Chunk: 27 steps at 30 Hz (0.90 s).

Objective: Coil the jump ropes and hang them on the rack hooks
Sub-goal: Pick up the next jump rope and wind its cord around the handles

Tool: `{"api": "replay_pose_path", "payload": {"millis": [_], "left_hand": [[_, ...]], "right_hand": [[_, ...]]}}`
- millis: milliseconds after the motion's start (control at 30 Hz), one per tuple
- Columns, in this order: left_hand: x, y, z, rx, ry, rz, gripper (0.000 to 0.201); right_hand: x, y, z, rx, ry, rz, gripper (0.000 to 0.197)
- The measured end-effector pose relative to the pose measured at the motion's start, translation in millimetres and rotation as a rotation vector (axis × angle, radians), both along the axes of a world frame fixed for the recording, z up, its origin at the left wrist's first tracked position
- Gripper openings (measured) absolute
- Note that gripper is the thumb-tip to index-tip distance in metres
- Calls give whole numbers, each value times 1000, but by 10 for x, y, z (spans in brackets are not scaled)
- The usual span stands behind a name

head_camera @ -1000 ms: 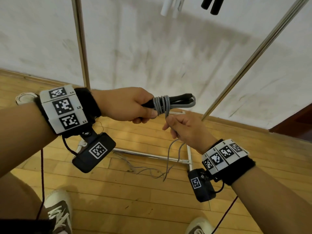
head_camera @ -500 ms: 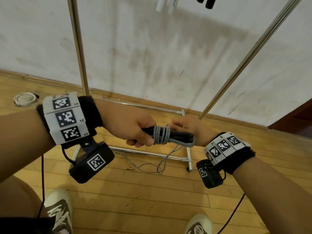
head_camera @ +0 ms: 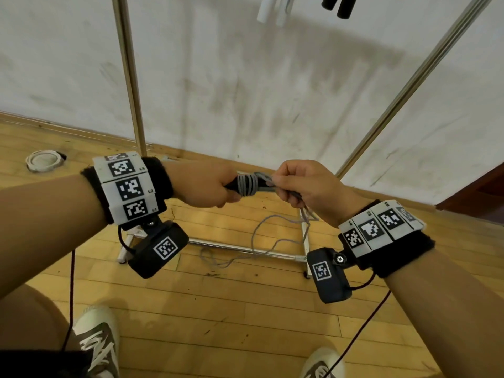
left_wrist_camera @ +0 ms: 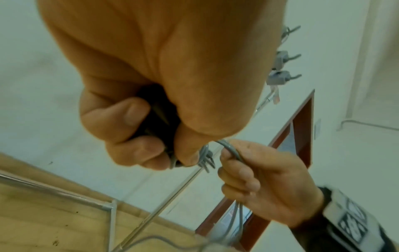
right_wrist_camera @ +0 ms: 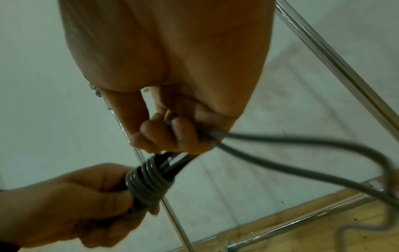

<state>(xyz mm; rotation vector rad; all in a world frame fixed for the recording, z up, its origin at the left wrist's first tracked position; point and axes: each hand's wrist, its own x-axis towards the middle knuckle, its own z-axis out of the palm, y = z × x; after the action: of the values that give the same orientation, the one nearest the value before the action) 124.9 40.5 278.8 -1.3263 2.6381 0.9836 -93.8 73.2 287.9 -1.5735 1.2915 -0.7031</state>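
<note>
Wooden floor and a scuffed white wall lie behind the rack frame (head_camera: 245, 248) as my left hand (head_camera: 201, 184) fists the black handles (right_wrist_camera: 170, 163), and my right hand (head_camera: 302, 184) pinches the grey jump rope (right_wrist_camera: 280, 151) beside its wraps (head_camera: 246, 184). Light, limp and probably slick, it wants tension; its slack trails onto the floor.
</note>
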Motion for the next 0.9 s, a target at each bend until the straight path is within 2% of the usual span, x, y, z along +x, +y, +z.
{"api": "replay_pose_path", "payload": {"millis": [67,133,233,367,433,533,700,767,867,900], "left_hand": [[20,-37,36,-21,75,51,18],[30,-65,63,-34,125,94,19],[58,-80,126,-15,200,120,21],[68,-38,221,56,278,54,18],[65,-4,255,91,295,9,16],[90,41,308,167,338,-40,14],[95,147,350,241,291,-171,11],[81,186,353,265,270,-203,17],[44,244,326,260,190,-252,16],[28,258,309,263,161,-265,15]], "right_hand": [[6,24,-2,-18,-65,20,12],[-1,49,-24,-25,-137,51,19],[-38,74,-88,-78,-141,47,30],[-98,73,-184,-55,-164,-37,14],[-118,76,-228,-50,-120,-25,12],[-147,111,-274,-38,28,-18,32],[-144,142,-268,-290,234,133,15],[-171,144,-257,-243,267,138,23],[-229,145,-236,-167,316,135,24],[-229,134,-225,-167,381,153,26]]}}
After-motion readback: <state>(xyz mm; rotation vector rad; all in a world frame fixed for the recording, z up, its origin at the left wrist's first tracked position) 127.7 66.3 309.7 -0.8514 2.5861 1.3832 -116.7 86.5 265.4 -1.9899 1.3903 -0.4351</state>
